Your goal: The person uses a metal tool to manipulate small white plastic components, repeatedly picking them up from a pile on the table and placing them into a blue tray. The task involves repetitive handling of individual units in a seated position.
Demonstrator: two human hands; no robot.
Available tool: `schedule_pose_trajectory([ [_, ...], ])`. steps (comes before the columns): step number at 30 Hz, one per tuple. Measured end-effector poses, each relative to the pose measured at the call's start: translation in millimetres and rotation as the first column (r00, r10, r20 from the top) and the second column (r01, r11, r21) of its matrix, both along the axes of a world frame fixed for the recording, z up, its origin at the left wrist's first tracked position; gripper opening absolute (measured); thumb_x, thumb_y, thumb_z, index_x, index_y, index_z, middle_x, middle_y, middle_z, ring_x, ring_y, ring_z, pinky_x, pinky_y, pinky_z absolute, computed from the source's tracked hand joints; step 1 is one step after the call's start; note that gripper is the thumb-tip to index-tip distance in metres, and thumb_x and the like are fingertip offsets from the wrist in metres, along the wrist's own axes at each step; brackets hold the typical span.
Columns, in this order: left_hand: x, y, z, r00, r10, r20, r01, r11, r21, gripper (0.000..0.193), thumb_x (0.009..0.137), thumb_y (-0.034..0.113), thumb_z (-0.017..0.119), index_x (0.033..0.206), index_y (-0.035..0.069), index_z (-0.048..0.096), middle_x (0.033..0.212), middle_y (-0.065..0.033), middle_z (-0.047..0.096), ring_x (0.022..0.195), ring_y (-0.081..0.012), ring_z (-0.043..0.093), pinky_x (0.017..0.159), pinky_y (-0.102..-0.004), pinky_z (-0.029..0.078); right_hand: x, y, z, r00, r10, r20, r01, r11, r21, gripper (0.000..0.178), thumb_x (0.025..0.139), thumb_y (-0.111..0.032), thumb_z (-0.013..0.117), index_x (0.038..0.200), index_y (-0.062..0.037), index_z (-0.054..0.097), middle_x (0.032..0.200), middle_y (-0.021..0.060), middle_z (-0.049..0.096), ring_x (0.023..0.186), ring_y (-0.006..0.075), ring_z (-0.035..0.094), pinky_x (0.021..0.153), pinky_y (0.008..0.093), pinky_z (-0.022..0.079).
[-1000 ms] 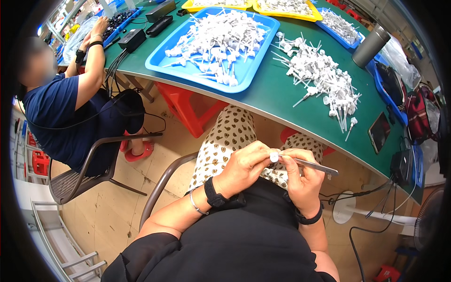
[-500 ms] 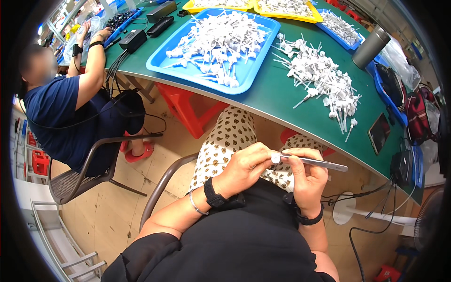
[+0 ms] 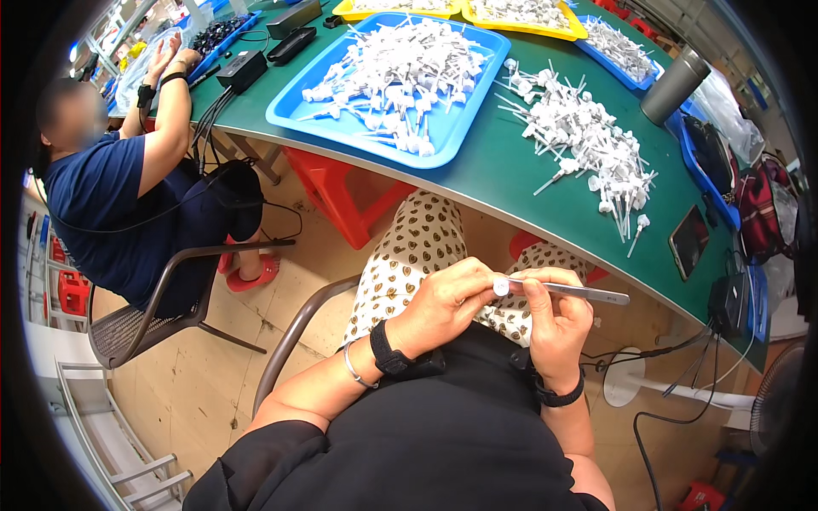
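Above my lap, my left hand (image 3: 449, 300) pinches a small white plastic piece with a round head (image 3: 501, 287). My right hand (image 3: 558, 322) is closed round a pair of metal tweezers (image 3: 594, 295). Their tips meet the white piece beside my left fingertips; exactly how they touch it is too small to tell. On the green table ahead, a blue tray (image 3: 285, 111) bears a heap of similar white pieces with thin stems (image 3: 417, 68). To its right, a loose pile of such pieces (image 3: 588, 140) lies directly on the tabletop.
Yellow trays (image 3: 567, 27) and another blue tray (image 3: 645, 83) with white pieces stand at the back. A grey metal flask (image 3: 675, 85) and a phone (image 3: 688, 242) are at the right. A co-worker (image 3: 111, 187) sits at the left; a red stool (image 3: 341, 196) stands under the table.
Both hands stay almost in place, with the white piece and tweezers still held. The co-worker's hands have shifted slightly.
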State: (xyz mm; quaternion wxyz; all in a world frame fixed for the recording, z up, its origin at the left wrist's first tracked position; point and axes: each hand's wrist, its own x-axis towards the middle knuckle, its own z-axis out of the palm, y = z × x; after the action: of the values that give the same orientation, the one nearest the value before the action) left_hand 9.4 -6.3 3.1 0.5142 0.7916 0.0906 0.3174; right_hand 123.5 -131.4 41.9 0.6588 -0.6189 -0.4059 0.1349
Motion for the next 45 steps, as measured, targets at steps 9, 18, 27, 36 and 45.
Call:
schedule_pose_trajectory([
  [9,-1,0,3,0.999,-0.014,-0.032,0.014,1.000,-0.010,0.020,0.088,-0.003,0.069,0.108,0.002,0.071,0.092,-0.0090,0.067,0.079,-0.0199,0.066,0.068,-0.0301,0.054,-2,2,2,0.989,0.026,-0.147,-0.020,0.999,0.037,0.007,0.096,-0.001,0.063,0.100,0.0054,0.063,0.094,0.0119,0.071,0.085,0.0160,0.070,0.078,0.0279,0.057],
  [18,-1,1,0,1.000,-0.007,-0.010,0.007,1.000,-0.008,0.022,0.088,0.001,0.069,0.108,0.007,0.070,0.088,-0.0080,0.064,0.077,-0.0259,0.065,0.067,-0.0347,0.052,-1,1,-1,0.997,0.032,-0.066,-0.031,0.999,0.008,0.008,0.096,0.000,0.064,0.102,0.0059,0.063,0.094,0.0112,0.070,0.085,0.0152,0.069,0.077,0.0270,0.057],
  [27,0,1,-2,1.000,-0.029,-0.011,0.029,1.000,0.003,0.023,0.088,-0.003,0.069,0.109,0.003,0.071,0.093,-0.0085,0.067,0.079,-0.0203,0.066,0.068,-0.0301,0.053,0,1,2,0.995,0.031,-0.092,-0.032,0.999,-0.014,0.008,0.097,-0.001,0.063,0.100,0.0061,0.064,0.091,0.0101,0.070,0.082,0.0155,0.070,0.075,0.0271,0.057],
  [36,-1,-1,-2,0.999,-0.027,-0.032,0.026,0.999,-0.031,0.021,0.088,0.001,0.068,0.109,0.005,0.069,0.091,-0.0093,0.065,0.079,-0.0270,0.066,0.068,-0.0351,0.053,1,0,-4,0.989,-0.023,0.148,0.035,0.996,-0.080,0.006,0.093,-0.002,0.067,0.097,0.0025,0.066,0.087,0.0092,0.069,0.073,0.0166,0.067,0.065,0.0289,0.053],
  [45,-1,0,-7,0.998,-0.066,-0.024,0.065,0.997,-0.050,0.022,0.090,0.000,0.066,0.111,0.004,0.070,0.093,-0.0091,0.066,0.082,-0.0243,0.068,0.070,-0.0330,0.055,11,-2,10,0.941,0.089,0.327,-0.048,0.990,-0.132,0.005,0.093,0.001,0.066,0.098,0.0024,0.065,0.092,0.0106,0.070,0.076,0.0182,0.068,0.069,0.0297,0.054],
])
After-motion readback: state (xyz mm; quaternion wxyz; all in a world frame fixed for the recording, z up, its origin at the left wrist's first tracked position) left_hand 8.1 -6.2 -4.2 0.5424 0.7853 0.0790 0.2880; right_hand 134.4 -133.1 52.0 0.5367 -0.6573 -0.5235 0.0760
